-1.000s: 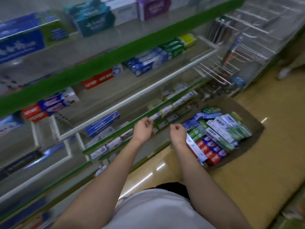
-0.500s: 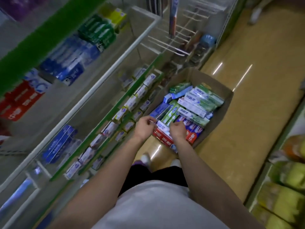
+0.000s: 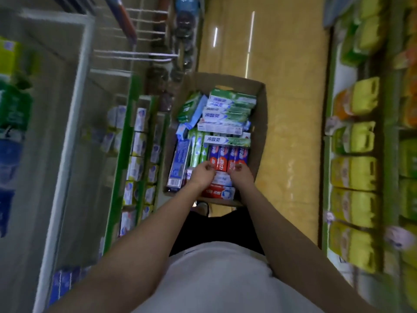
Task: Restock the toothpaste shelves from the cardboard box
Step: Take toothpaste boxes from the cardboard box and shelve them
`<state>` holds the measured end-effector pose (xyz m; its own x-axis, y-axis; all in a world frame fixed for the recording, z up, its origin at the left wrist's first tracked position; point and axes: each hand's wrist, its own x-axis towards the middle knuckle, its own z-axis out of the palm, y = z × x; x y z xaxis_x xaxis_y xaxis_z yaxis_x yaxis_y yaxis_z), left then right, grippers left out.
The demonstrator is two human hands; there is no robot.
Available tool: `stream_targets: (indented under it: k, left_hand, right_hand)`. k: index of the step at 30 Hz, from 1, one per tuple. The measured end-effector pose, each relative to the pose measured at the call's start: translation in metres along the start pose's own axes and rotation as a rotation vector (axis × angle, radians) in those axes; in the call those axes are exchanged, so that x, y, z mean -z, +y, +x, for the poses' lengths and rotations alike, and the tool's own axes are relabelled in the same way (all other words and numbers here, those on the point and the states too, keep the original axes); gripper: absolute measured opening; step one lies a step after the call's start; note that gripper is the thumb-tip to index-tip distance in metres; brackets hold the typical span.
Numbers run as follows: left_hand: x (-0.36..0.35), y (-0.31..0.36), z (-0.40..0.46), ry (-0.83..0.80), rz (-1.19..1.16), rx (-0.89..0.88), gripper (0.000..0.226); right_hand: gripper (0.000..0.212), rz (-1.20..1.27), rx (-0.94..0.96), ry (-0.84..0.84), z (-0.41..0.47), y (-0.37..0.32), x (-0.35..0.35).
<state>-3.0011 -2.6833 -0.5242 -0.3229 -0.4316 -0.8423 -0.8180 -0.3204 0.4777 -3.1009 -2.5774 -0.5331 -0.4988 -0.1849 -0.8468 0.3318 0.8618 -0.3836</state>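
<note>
toothpaste cartons point(image 3: 228, 158) sit packed in the cardboard box point(image 3: 260, 132); our left hand point(image 3: 201, 175) and right hand point(image 3: 240, 173) hover curled, grip unclear, so we lift one red pack straight up.

Box on the floor dead ahead of me, both my hands down in its near end.

The cardboard box point(image 3: 261, 123) is my landmark, sitting on the aisle floor point(image 3: 288, 64). Inside it, toothpaste cartons point(image 3: 228, 116) lie stacked crosswise at the far end, more cartons run lengthwise along its left wall, and a row of packs point(image 3: 228, 158) sits at the near end. My left hand point(image 3: 200, 175) and right hand point(image 3: 240, 175) are side by side over that near row. Left of the box, the toothpaste shelves point(image 3: 135, 154); beyond its far left corner, wire hooks point(image 3: 144, 55). Right of the box, across the floor, shelves of packets point(image 3: 354, 168).
</note>
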Motion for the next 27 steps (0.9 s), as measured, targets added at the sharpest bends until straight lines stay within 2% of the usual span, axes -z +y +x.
stream_targets:
  k: [3, 7, 12, 15, 18, 21, 24, 27]
  left_hand:
    - [-0.006, 0.014, 0.019, -0.033, 0.009, 0.037, 0.008]
    - [-0.018, 0.018, 0.044, -0.065, 0.073, 0.088, 0.022]
    - [-0.032, 0.017, 0.074, -0.059, 0.146, 0.143, 0.022]
    - [-0.044, 0.015, 0.084, -0.06, 0.173, 0.204, 0.021]
    - [-0.057, 0.016, 0.094, -0.056, 0.173, 0.249, 0.039]
    - [-0.068, 0.026, 0.106, -0.017, 0.106, 0.262, 0.035]
    - [-0.08, 0.031, 0.124, 0.021, 0.074, 0.285, 0.017]
    - [-0.092, 0.035, 0.136, 0.002, 0.053, 0.326, 0.016]
  right_hand:
    - [0.042, 0.077, -0.011, 0.029, 0.011, -0.004, 0.003]
    - [0.056, 0.109, -0.066, 0.016, 0.034, -0.004, 0.009]
    - [0.061, 0.117, -0.057, -0.033, 0.082, -0.003, 0.007]
    - [0.088, 0.087, -0.105, -0.079, 0.13, 0.023, -0.008]
    - [0.112, 0.051, -0.147, -0.125, 0.173, 0.06, -0.031]
    - [0.105, 0.116, -0.223, -0.142, 0.164, 0.042, -0.021]
    - [0.093, 0.132, -0.279, -0.134, 0.157, 0.019, -0.008]
    - [0.082, 0.168, -0.323, -0.18, 0.169, 0.02, -0.007]
